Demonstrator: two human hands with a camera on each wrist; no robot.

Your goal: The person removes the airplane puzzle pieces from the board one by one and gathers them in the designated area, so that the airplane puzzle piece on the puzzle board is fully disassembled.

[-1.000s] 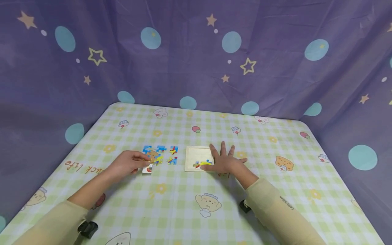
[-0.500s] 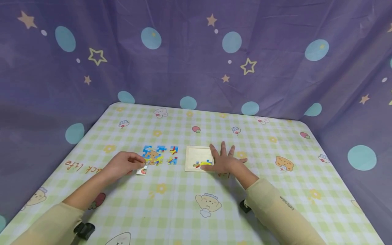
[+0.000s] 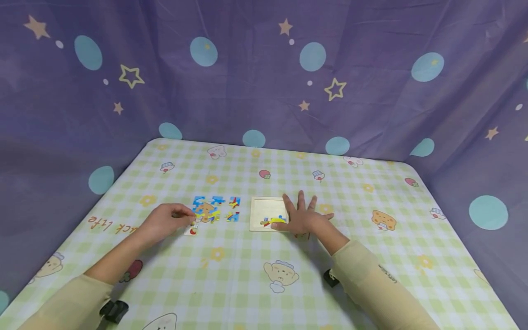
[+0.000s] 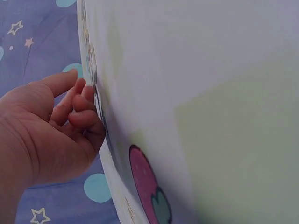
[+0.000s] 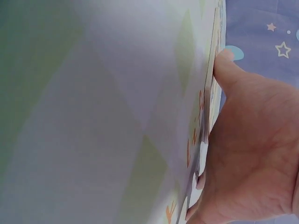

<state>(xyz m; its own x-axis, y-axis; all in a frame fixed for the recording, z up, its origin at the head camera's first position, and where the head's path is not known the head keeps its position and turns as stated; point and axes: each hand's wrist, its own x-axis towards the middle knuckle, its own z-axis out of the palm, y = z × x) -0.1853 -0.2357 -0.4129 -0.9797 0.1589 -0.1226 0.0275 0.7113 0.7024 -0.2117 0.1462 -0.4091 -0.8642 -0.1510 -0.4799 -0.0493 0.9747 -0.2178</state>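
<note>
In the head view my left hand has thumb and fingertips together at the upper edge of a white puzzle piece with a red patch, pinching it low over the cloth. Part of that piece hides behind the fingertips. Beside it lie several loose jigsaw pieces in blue, yellow and brown. My right hand is spread, its thumb over the lower part of a wooden puzzle tray. A few coloured pieces sit along the tray's bottom. The right wrist view shows the thumb against the tray's edge.
A checked cloth with cartoon prints covers the table. Purple curtain with stars and dots hangs behind and at both sides. Black wrist devices show under both sleeves.
My left hand has drawn the white puzzle piece a little left and toward me, away from the other loose pieces, and its angle has changed slightly. The right hand stays in place.
</note>
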